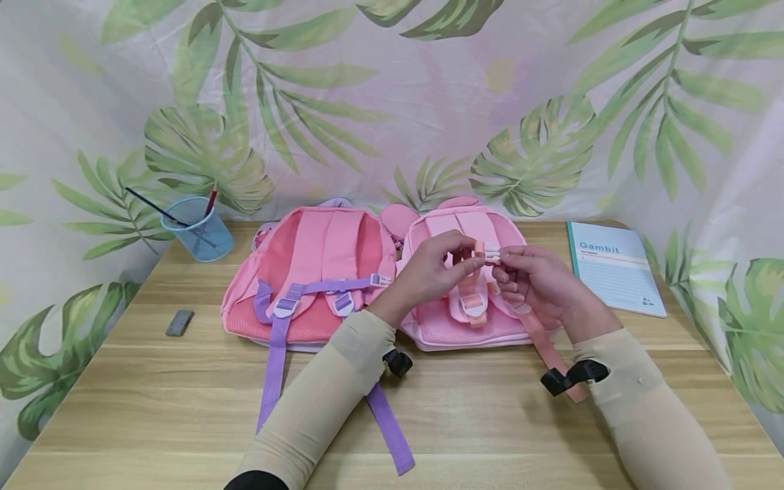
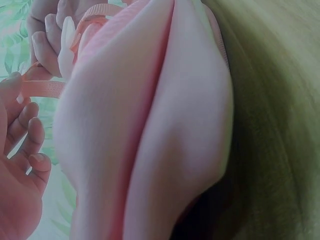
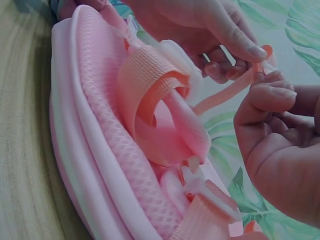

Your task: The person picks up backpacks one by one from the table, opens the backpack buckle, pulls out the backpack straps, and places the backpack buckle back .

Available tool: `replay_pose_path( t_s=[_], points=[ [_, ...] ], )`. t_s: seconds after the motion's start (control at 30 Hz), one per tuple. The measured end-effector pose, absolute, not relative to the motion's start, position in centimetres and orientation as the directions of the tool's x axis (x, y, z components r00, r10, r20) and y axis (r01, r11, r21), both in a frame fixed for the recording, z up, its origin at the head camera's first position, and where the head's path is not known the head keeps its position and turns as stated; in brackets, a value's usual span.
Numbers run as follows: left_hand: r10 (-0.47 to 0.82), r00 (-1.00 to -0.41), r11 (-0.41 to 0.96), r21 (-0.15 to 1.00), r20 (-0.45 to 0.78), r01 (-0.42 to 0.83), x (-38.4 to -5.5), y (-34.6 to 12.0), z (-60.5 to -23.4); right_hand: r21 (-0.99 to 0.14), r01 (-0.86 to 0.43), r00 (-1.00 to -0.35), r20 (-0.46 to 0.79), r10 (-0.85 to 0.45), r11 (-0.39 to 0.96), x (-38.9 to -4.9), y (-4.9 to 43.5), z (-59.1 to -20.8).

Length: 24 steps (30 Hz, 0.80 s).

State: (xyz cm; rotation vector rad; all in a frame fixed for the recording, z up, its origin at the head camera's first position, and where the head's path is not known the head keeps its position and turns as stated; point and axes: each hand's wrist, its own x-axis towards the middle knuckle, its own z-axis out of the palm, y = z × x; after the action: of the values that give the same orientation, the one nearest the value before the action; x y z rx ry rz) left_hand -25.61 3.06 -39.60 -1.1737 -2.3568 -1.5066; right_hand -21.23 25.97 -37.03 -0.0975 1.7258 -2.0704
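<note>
A light pink backpack (image 1: 416,325) lies at centre right, its padded back and shoulder straps facing up. Above it my left hand (image 1: 442,267) pinches a narrow peach strap (image 2: 46,89) between thumb and fingers. My right hand (image 1: 534,280) meets it from the other side, holding the white plastic buckle (image 1: 492,254) on that strap by its end. In the right wrist view both sets of fingertips come close together at the strap's end, covering most of the buckle. Below the hands a white strap adjuster (image 1: 472,305) sits on a peach webbing loop.
A second pink backpack (image 1: 245,309) with purple straps (image 1: 392,429) lies to the left, touching the first. A blue pen cup (image 1: 214,238) stands at the back left, near a grey eraser (image 1: 180,322). A notebook (image 1: 618,272) lies at the right.
</note>
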Motion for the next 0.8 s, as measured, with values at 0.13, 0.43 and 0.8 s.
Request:
replay_pose_path(
  t_s=[0.13,0.43,0.8],
  points=[
    [0.557,-0.684,0.228,0.706,0.47,0.67,-25.67,3.09,-39.59,-0.951,0.28,-0.892,-0.209,-0.402,-0.128,-21.27,26.21,-36.83],
    [0.6,-0.659,0.285,0.649,0.453,0.706,-25.53,3.06,-39.25,-0.956,0.292,-0.898,-0.27,-0.349,-0.013,-21.37,26.1,-36.26],
    [0.651,-0.726,0.439,0.67,0.223,0.599,-25.54,3.13,-39.45,-0.959,0.282,-0.916,-0.268,-0.299,-0.007,-21.34,25.98,-36.19]
  ],
)
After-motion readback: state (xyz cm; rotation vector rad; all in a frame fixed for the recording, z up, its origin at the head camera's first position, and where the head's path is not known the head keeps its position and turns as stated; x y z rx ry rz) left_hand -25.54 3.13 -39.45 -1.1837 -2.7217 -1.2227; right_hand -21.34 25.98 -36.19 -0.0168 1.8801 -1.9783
